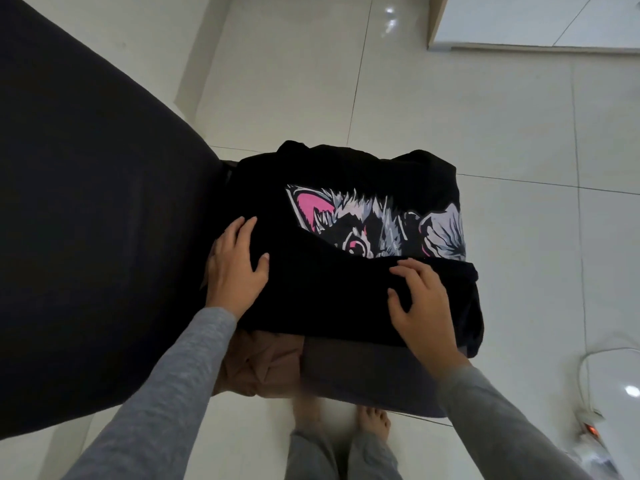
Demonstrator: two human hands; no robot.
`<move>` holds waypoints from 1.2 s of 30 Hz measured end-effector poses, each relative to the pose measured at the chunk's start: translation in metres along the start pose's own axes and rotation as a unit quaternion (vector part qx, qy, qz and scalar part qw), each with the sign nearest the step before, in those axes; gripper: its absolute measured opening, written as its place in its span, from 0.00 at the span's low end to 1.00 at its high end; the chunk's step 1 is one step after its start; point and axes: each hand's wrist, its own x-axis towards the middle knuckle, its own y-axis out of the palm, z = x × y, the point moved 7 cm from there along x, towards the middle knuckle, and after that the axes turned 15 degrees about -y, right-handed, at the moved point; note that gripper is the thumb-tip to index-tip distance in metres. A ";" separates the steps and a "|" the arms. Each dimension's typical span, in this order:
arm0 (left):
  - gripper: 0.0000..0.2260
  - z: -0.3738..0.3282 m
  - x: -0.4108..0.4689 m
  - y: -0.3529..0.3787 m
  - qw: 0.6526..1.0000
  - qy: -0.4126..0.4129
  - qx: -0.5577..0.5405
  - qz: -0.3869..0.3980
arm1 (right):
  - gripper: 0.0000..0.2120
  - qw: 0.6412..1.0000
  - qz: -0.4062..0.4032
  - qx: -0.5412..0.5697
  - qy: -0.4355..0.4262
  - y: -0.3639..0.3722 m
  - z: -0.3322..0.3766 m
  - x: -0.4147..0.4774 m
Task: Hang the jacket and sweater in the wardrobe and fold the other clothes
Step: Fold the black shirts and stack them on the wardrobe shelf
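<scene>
Pressing down on a folded black T-shirt [311, 299] with both hands. The left hand [237, 265] lies flat on the shirt's left edge, fingers straight and slightly spread, gripping nothing. The right hand [420, 306] rests on the flap folded up along the near edge, fingers spread and lightly arched, tips on the cloth, also gripping nothing.

Hidden or unclear:
- Whatever carries the shirt is fully covered, so I can't tell what it is.
- The print [374, 223] is half buried under the flap. Only a pink ear, grey fur and one eye show.
- A brown garment [263, 368] and a grey garment [363, 379] stick out from under the shirt's near edge. Both are crumpled and can't be identified.
- The shirt's right side hangs over the edge, and its far side is bunched.
- A large dark shape [86, 202] fills the left of the view and is cut off by the frame. It touches or sits just beside the shirt's left edge, and shows no detail.
- One bare foot [374, 422] is sharp. The other is blurred.

Surroundings: a glossy pale tiled floor [485, 116]. At lower right, a white power strip [588, 427] with a lit red switch and a white cable [588, 362], well apart from the shirt. At top right, a white panel [519, 19] with a wood-coloured edge, cut off. Grey sleeves [173, 393] cover both arms.
</scene>
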 end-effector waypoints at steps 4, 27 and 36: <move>0.26 -0.001 0.017 -0.001 0.996 0.019 -0.075 0.048 | 0.21 0.993 0.079 -0.001 -0.093 0.035 0.039 0.014; 0.12 0.054 -0.037 -0.005 0.998 -0.052 0.039 -0.022 | 0.07 0.937 -0.148 0.184 0.255 0.058 0.039 0.106; 0.28 0.049 -0.026 -0.010 0.997 -0.048 0.031 0.058 | 0.11 0.993 -0.012 0.058 -0.099 0.074 0.103 0.090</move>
